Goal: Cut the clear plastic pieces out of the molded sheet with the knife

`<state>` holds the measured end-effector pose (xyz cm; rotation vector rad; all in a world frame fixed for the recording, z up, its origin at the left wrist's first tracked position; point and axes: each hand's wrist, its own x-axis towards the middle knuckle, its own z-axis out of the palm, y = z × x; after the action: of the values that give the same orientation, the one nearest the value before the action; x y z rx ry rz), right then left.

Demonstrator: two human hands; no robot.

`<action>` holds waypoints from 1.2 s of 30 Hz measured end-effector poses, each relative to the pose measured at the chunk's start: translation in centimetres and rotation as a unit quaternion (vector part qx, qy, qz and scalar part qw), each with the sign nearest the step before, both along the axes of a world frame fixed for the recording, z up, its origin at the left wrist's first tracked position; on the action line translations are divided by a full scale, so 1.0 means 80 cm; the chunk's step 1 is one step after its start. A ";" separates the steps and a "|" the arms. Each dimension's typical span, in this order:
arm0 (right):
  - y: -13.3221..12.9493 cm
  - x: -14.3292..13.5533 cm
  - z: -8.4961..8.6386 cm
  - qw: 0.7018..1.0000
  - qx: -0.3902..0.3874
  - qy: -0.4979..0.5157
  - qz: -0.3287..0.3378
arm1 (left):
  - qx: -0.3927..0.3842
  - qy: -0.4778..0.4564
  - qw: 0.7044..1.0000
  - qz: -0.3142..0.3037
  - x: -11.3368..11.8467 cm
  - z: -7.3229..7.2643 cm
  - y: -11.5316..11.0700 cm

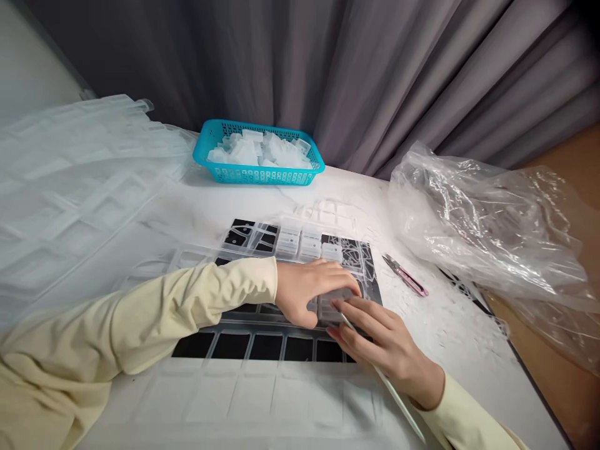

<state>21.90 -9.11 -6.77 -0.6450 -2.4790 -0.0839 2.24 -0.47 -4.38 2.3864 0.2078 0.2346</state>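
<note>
A clear plastic tray point(253, 325) with square compartments lies over a black sheet point(233, 345) on the white table. Several compartments in its back part hold small stacks of translucent plastic pieces point(310, 245). My left hand point(316, 287) arches over the tray, thumb and fingers around another stack of translucent pieces point(329, 307), partly hidden. From the right, my right hand point(379, 337) reaches to the same stack with its fingertips. A slim pale stick point(398, 401) runs through my right hand, its thin end near the stack; its exact kind is unclear.
A blue basket point(262, 175) full of translucent pieces stands at the back, before a grey curtain point(300, 62). Clear moulded trays point(84, 187) are piled on the left. Pink-handled thread snips point(407, 278) lie right of the tray, near crumpled clear plastic film point(487, 219).
</note>
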 end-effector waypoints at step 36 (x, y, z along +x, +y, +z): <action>0.021 -0.009 0.018 0.888 -0.303 0.277 -0.204 | 0.256 0.156 0.923 0.241 -0.003 -0.018 -0.030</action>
<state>21.15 -7.42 -5.33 -1.2446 -1.7572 0.6536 1.99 -2.89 -5.84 2.8476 0.9991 0.1431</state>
